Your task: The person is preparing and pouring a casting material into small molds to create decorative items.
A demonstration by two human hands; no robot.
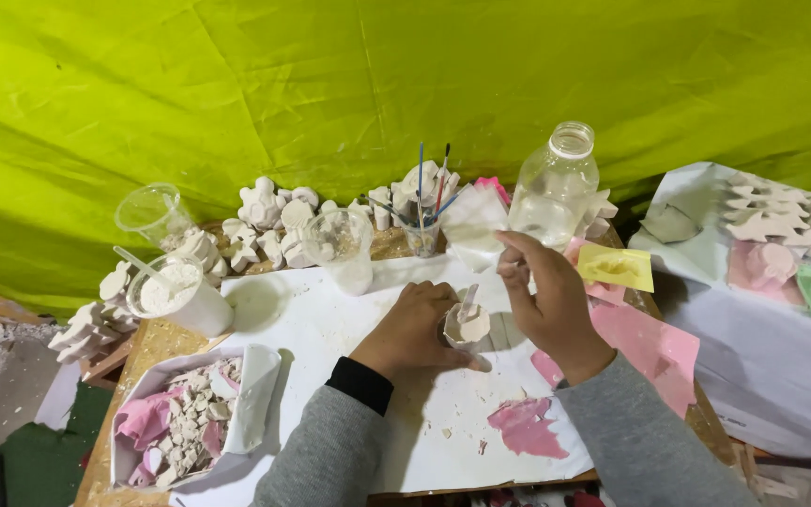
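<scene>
**Stirring plaster in a small mould, mid-table**

Holding a small cup-shaped mould (466,325) near the middle of the table (157,349), on the white sheet (330,324) that covers most of it. Left hand (415,329) is wrapped round the mould's side, its grip closed on it. Right hand (548,296) is above and just to the right, fingers pinched narrow on a thin stick (470,298) whose lower end dips into the pale filling.

Round about: clear plastic bottle (556,183), cap off, at the far edge behind the right hand; a cup of brushes (423,225) beside it; a clear cup (342,246) with white residue further left. Near the left edge, a white tub of powder (180,293) with a stick standing in it, and an empty clear cup (152,214) behind. White plaster casts (269,221) in a row along the far edge. Near the front left corner, a folded sheet of broken plaster and pink scraps (185,422). Pink scrap (525,424) on the sheet near the front edge.

Risks, as judged: the mould looks soft and full to the brim, so a tighter squeeze from the left hand could push the filling over the rim. A hard stir could tip it or flick plaster onto the sheet. The right elbow works close to the open bottle; a wide swing could knock it over.
</scene>
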